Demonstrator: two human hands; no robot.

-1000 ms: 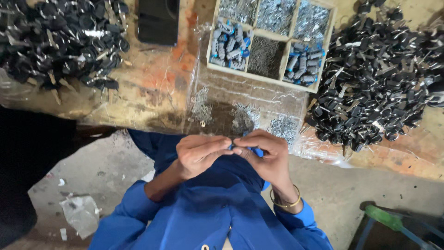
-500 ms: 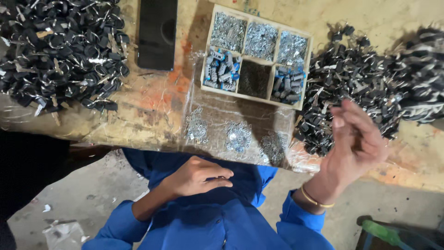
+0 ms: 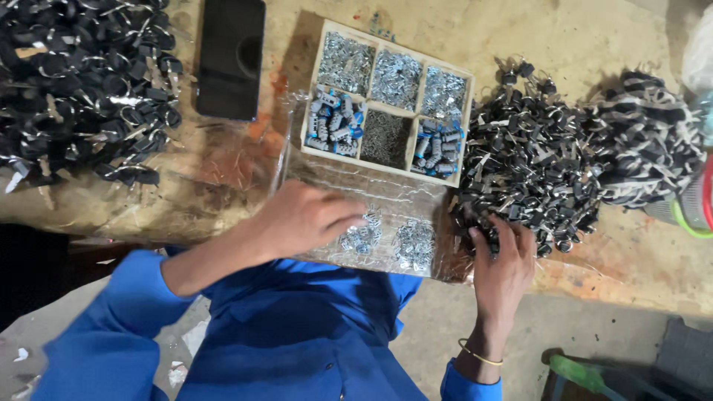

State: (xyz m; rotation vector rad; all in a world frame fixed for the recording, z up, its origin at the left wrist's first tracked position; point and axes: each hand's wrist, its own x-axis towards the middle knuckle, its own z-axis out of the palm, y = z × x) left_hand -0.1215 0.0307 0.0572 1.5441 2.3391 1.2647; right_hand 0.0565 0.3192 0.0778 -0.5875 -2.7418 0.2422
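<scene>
Between two heaps of black-and-silver metal parts [image 3: 82, 82], beside one black phone [image 3: 230, 56] and one six-compartment wooden tray [image 3: 388, 100], the left hand [image 3: 304, 219] spreads loosely over two small silver clusters [image 3: 362, 238] while the right hand [image 3: 501, 256] curls fingers into the right-hand heap [image 3: 535, 160].

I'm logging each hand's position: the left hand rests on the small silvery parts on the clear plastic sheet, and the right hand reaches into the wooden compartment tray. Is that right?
Not quite. The head view shows the right hand at the edge of the heap of black-and-silver key-like pieces, not in the wooden compartment tray. The left hand does rest by the small silvery parts on the clear plastic sheet.
</scene>
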